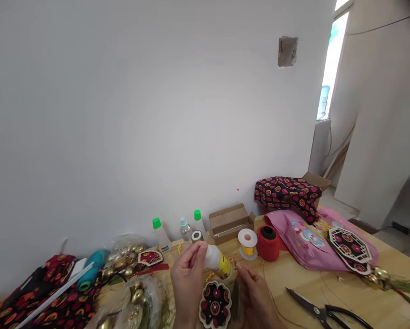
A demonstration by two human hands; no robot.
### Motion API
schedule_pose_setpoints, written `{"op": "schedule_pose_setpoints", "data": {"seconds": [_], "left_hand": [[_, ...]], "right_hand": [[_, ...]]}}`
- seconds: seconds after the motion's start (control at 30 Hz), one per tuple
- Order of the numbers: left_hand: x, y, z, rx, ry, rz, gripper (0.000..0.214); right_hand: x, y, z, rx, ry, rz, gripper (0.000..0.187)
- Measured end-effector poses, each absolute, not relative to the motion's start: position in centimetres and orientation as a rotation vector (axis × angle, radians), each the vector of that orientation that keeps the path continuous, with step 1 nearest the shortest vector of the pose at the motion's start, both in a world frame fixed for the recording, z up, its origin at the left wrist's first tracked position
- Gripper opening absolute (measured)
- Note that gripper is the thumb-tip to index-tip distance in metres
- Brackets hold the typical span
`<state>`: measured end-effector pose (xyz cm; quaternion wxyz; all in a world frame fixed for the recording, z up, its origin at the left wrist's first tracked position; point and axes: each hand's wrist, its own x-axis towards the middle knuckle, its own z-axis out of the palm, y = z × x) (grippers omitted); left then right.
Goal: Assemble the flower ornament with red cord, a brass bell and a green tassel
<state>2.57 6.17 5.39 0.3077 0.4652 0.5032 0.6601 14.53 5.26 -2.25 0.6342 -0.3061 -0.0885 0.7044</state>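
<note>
My left hand (188,278) is closed, its fingertips at the white end of a small bottle (222,265) with a yellow label. That bottle tilts down to the right; the finger contact is partly hidden. To its right, my right hand (254,292) pinches a thin cord (235,263) with a reddish tip, close to a loop of yellow cord. Between and below my hands is a flower-shaped pendant (215,306) with a light rim and dark, red-patterned fabric. A dark green tassel shows beside the pendant, partly covered by my right hand.
Black scissors (323,310) lie at the right. Behind stand a yellow thread spool (248,244), a red thread cone (268,243), an open cardboard box (232,224) and green-capped bottles (162,235). Golden bells (123,260) and patterned fabric are left; a pink bag (301,242) is right.
</note>
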Motion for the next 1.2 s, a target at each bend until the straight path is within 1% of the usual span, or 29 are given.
{"op": "schedule_pose_setpoints", "data": {"seconds": [0.13, 0.27, 0.33, 0.5, 0.6, 0.67, 0.77, 0.87, 0.93, 1.07, 1.2], "left_hand": [[2.0, 5.2, 5.0, 0.888, 1.219, 1.719, 0.032], [3.0, 4.2, 3.6, 0.836, 1.287, 1.652, 0.032], [3.8, 4.0, 2.8, 0.848, 1.311, 1.643, 0.031], [5.2, 3.5, 1.6, 1.071, 1.376, 1.628, 0.03], [5.5, 2.9, 1.5, 1.235, 1.422, 1.695, 0.033], [5.4, 2.6, 1.4, 1.276, 1.422, 1.743, 0.029], [4.6, 2.5, 1.1, 1.144, 1.392, 1.73, 0.027], [3.4, 2.8, 0.8, 0.832, 1.368, 1.641, 0.036], [2.9, 2.9, 0.6, 0.725, 1.347, 1.573, 0.042], [2.9, 2.8, 0.2, 0.725, 1.313, 1.512, 0.049], [3.9, 2.1, -1.1, 0.822, 1.353, 1.624, 0.049]], "right_hand": [[14.5, 4.9, -2.3, -0.652, -0.108, 1.702, 0.024], [12.8, 4.0, -2.5, -0.496, -0.173, 1.898, 0.022], [12.0, 3.7, -2.7, -0.395, -0.237, 1.945, 0.021], [11.6, 3.4, -3.1, -0.365, -0.267, 1.9, 0.023], [11.9, 3.4, -2.5, -0.353, -0.241, 1.885, 0.024], [12.0, 3.4, -2.2, -0.333, -0.209, 1.899, 0.022], [11.9, 3.3, -2.0, -0.301, -0.194, 1.926, 0.02], [12.0, 3.2, -2.2, -0.322, -0.195, 1.952, 0.019], [12.0, 3.1, -2.4, -0.346, -0.184, 1.961, 0.02], [11.8, 2.8, -2.6, -0.324, -0.218, 2.003, 0.023], [11.7, 2.8, -2.5, -0.343, -0.219, 1.972, 0.022]]}}
